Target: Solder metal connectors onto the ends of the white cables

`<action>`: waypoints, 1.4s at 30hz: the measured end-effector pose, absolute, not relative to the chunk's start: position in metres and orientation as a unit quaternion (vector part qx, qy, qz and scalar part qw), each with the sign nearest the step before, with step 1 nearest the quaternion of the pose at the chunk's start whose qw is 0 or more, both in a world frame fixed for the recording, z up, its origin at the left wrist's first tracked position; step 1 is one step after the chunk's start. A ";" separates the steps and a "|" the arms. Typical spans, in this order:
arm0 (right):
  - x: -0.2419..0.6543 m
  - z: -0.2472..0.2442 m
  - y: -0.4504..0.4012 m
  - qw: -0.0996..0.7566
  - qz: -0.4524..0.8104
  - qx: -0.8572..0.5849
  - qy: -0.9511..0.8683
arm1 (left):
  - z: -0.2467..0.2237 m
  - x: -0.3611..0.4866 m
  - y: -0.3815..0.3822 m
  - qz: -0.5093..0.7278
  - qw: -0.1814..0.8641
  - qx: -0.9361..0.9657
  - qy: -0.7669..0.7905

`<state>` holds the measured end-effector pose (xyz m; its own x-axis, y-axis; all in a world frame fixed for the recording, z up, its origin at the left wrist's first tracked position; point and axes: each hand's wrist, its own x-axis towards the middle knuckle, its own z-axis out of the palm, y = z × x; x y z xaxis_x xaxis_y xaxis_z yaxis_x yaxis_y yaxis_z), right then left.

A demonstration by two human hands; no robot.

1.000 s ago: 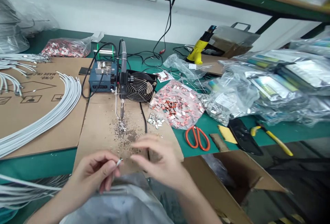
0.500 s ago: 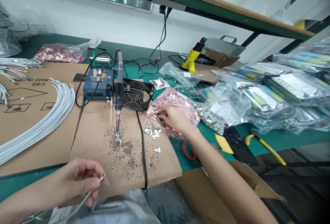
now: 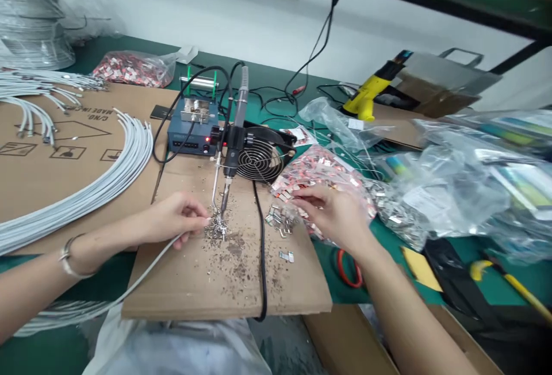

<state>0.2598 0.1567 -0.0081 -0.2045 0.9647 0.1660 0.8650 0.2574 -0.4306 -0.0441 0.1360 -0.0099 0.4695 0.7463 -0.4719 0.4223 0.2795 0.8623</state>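
My left hand (image 3: pixel 183 219) pinches a white cable (image 3: pixel 150 263) close to its end, just left of the soldering iron's tip. The iron (image 3: pixel 236 133) is clamped upright in a stand, pointing down at a pile of solder debris (image 3: pixel 219 230) on the cardboard (image 3: pixel 185 283). My right hand (image 3: pixel 332 211) is over the near edge of a plastic bag of red and white parts (image 3: pixel 321 165), thumb and fingers close together; what they hold, if anything, is too small to tell. Small metal connectors (image 3: pixel 280 219) lie just left of that hand.
A blue soldering station (image 3: pixel 192 127) and a black fan (image 3: pixel 261 159) stand behind the cardboard. A bundle of white cables (image 3: pixel 116 179) lies left. A black cord (image 3: pixel 261 248) crosses the cardboard. Further right are a yellow heat gun (image 3: pixel 371 96), plastic bags (image 3: pixel 452 191) and red-handled pliers (image 3: pixel 348 268).
My left hand has moved up and right with the cable, towards the iron's tip. My right hand has drawn back slightly from the parts in the bag. The camera view has shifted.
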 end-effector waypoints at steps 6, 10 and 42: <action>0.194 0.002 0.126 0.297 0.568 -0.464 -0.611 | -0.010 -0.039 0.145 0.107 0.668 0.584 0.449; 0.163 -0.009 0.128 0.267 0.672 -0.485 -0.492 | -0.007 -0.040 0.143 0.105 0.663 0.585 0.455; 0.157 -0.024 0.133 0.310 0.714 -0.438 -0.449 | -0.005 -0.041 0.145 0.097 0.700 0.546 0.449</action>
<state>0.1574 0.1330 -0.0238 -0.4244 0.8361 -0.3475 -0.0485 -0.4043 -0.9133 -0.0414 0.1452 -0.0047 0.5784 0.6258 -0.5232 0.3554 0.3840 0.8522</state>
